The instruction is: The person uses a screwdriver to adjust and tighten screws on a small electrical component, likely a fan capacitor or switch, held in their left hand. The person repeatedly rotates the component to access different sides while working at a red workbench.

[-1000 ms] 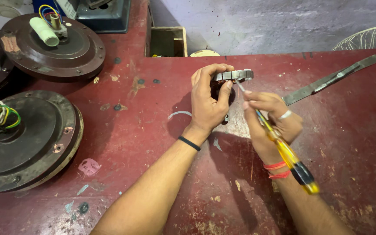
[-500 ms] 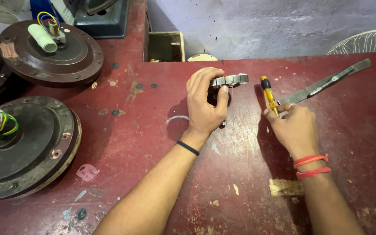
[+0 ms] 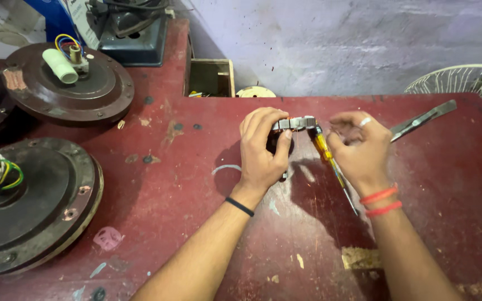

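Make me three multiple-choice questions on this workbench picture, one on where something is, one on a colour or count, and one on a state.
1. Where is the flat metal bar?
A. On the table right of the right hand
B. On a motor housing
C. In the wooden box

2. How many bands circle the right wrist?
A. None
B. Two red
C. Four black

3. How is the left hand?
A. Flat on the table
B. Out of view
C. Fingers pinching a small metal part

Answers: 1 A, it lies on the red table beyond the right hand. 2 B, two red loops show. 3 C, thumb and fingers close on the part.
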